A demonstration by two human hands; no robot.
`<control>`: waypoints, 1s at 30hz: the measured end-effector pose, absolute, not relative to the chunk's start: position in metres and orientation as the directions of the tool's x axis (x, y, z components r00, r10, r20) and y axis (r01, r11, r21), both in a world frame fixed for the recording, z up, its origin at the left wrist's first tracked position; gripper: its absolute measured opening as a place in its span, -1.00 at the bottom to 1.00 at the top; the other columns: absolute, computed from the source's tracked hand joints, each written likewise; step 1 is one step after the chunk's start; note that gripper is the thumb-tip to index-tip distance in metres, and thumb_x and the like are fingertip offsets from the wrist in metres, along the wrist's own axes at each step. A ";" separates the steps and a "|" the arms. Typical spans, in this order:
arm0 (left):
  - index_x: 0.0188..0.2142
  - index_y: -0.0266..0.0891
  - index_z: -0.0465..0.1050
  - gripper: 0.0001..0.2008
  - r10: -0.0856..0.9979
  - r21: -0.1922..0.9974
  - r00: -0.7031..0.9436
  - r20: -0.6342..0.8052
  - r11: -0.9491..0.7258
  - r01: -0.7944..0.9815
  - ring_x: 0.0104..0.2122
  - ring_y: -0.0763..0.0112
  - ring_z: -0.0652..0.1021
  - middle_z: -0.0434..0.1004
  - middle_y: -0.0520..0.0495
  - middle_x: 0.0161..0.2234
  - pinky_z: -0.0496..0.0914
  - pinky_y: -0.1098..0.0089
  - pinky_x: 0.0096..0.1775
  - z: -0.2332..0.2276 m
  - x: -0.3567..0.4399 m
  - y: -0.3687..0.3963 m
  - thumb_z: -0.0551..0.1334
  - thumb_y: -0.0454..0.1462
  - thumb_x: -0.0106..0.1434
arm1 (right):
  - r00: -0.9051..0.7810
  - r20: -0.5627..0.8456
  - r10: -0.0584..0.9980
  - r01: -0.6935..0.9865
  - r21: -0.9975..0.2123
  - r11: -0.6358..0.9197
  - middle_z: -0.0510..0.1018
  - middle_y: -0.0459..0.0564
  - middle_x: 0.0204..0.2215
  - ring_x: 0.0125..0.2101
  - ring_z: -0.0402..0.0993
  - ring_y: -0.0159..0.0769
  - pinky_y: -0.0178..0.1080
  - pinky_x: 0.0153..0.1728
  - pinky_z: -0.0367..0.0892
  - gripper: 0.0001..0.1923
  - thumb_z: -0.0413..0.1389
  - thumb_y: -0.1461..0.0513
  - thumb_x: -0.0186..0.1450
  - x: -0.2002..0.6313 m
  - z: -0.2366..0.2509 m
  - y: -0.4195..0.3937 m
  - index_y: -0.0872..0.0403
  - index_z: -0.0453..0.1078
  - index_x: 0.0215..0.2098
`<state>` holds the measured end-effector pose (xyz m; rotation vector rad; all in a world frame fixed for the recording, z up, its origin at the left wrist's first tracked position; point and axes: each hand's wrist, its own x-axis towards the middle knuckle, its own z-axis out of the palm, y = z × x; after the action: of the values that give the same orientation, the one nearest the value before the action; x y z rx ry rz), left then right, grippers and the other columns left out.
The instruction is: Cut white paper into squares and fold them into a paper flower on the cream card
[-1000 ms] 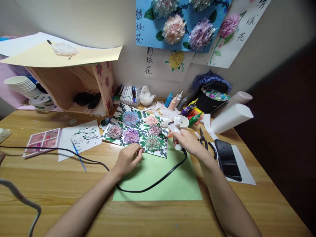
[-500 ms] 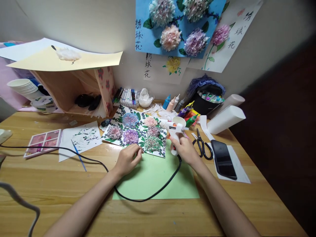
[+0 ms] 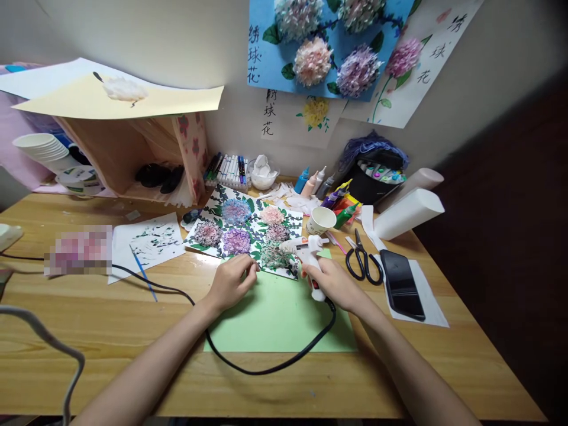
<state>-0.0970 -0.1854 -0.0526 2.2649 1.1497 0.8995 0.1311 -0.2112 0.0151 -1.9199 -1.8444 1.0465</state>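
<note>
My right hand (image 3: 331, 279) is wrapped around the handle of a white hot glue gun (image 3: 306, 248). Its nozzle points left, over the green flower at the right front of a picture with several raised paper flowers (image 3: 236, 241). My left hand (image 3: 233, 281) is closed at the picture's front edge, fingers curled; whether anything is in them is hidden. A black cord (image 3: 266, 371) loops from the glue gun's handle and passes beneath my left forearm. Under both hands lies a green sheet of paper (image 3: 275, 322), partly below the picture.
Scissors (image 3: 364, 263) and a phone (image 3: 403, 285) lie on the right. A paper cup (image 3: 321, 220) stands behind the glue gun, near paint bottles (image 3: 302, 179). On the left are a paint-marked sheet (image 3: 164, 236) and a blue brush (image 3: 144, 273). A grey cable (image 3: 48, 334) crosses the left front.
My right hand has brought the glue gun down and left, from beside the paper cup to over the green flower. The left hand stays about where it was.
</note>
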 end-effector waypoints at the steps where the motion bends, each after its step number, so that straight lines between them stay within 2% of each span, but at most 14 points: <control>1: -0.44 -0.24 0.30 -0.80 0.826 0.635 0.443 0.349 -0.556 0.536 -0.46 0.47 0.37 0.37 0.00 -0.49 0.23 0.43 -0.37 -0.053 -0.097 -0.185 -0.02 -0.32 0.27 | -0.078 -0.294 0.953 0.749 -0.648 -0.139 0.40 -0.06 -0.62 -0.54 0.34 -0.30 -0.31 -0.49 0.12 -0.60 -0.13 0.06 0.25 0.131 0.014 -0.210 0.13 0.34 -0.55; 17: -0.44 -0.24 0.30 -0.81 0.821 0.622 0.439 0.365 -0.566 0.541 -0.47 0.47 0.36 0.36 0.01 -0.49 0.22 0.44 -0.38 -0.051 -0.099 -0.185 -0.01 -0.33 0.26 | -0.064 -0.258 0.964 0.810 -0.577 -0.101 0.34 -0.06 -0.65 -0.56 0.27 -0.32 -0.31 -0.51 0.08 -0.57 -0.15 0.02 0.23 0.130 0.010 -0.204 0.09 0.17 -0.67; 25: -0.43 -0.23 0.30 -0.82 0.821 0.625 0.437 0.367 -0.565 0.539 -0.46 0.47 0.36 0.37 0.00 -0.49 0.22 0.44 -0.37 -0.052 -0.099 -0.185 -0.01 -0.33 0.26 | -0.027 -0.293 0.956 0.760 -0.627 -0.171 0.39 -0.06 -0.64 -0.57 0.31 -0.32 -0.31 -0.53 0.13 -0.60 -0.10 0.01 0.21 0.135 0.023 -0.210 0.09 0.24 -0.63; 30: -0.44 -0.23 0.31 -0.81 0.820 0.622 0.437 0.370 -0.568 0.539 -0.46 0.47 0.37 0.37 0.00 -0.49 0.22 0.44 -0.37 -0.052 -0.098 -0.184 -0.01 -0.32 0.26 | -0.079 -0.264 0.961 0.751 -0.650 -0.117 0.38 -0.06 -0.66 -0.58 0.33 -0.32 -0.30 -0.49 0.17 -0.54 -0.13 -0.02 0.23 0.139 0.025 -0.222 0.11 0.27 -0.64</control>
<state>-0.0984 -0.1844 -0.0524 2.2804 1.1490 0.9221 0.1390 -0.2224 0.0247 -1.8997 -1.8575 0.9974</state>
